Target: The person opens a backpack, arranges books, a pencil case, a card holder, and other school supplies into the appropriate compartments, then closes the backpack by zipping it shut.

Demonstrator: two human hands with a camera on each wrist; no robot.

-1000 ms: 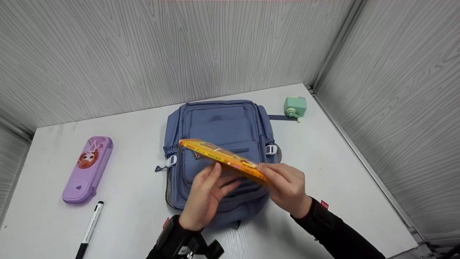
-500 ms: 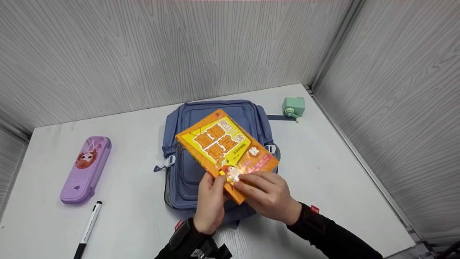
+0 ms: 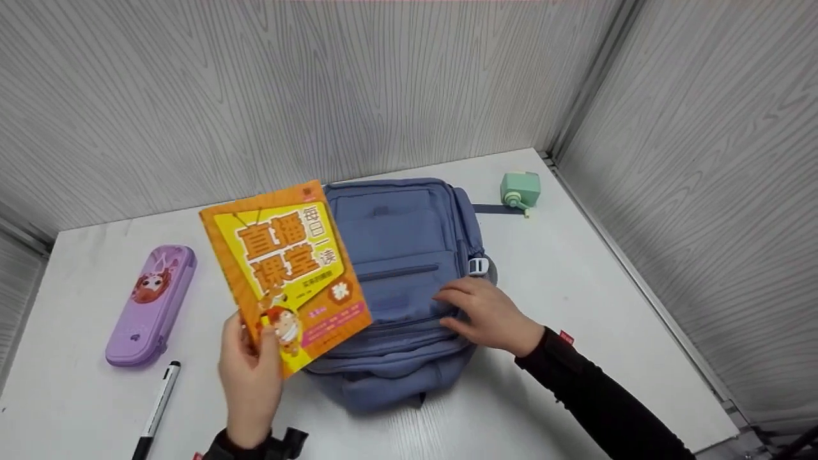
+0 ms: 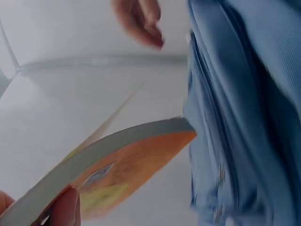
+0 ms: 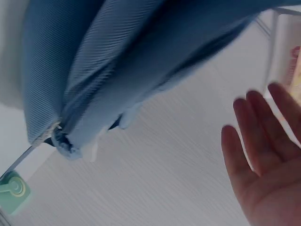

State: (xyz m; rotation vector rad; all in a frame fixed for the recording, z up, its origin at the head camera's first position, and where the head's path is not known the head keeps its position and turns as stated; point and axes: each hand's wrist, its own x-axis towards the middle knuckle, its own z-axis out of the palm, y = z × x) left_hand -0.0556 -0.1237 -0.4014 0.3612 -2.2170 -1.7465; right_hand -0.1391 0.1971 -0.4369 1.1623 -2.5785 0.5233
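My left hand (image 3: 251, 377) pinches the lower left corner of an orange and yellow book (image 3: 291, 281), thumb on the front cover. The book is tilted up over the left side of a blue backpack (image 3: 402, 236), hiding part of it. In the left wrist view the book (image 4: 127, 155) shows its page edge, slightly bowed, beside the backpack (image 4: 225, 94). My right hand (image 3: 489, 314) hovers above the backpack's lower right part, fingers loosely bent, holding nothing. The right wrist view has this hand (image 5: 263, 160) with fingers extended, apart from the backpack (image 5: 108, 70).
A purple pencil case (image 3: 150, 306) lies at the left of the white table (image 3: 594, 319). Near it is a black-and-white marker (image 3: 156, 409). At the back right stands a green pencil sharpener (image 3: 520, 190) with a crank. Grey wood-grain panels (image 3: 319, 83) border the table.
The left hand has carried the book leftward off the backpack's middle, its cover turned toward the head camera. The right hand has let go of the book and moved slightly right.
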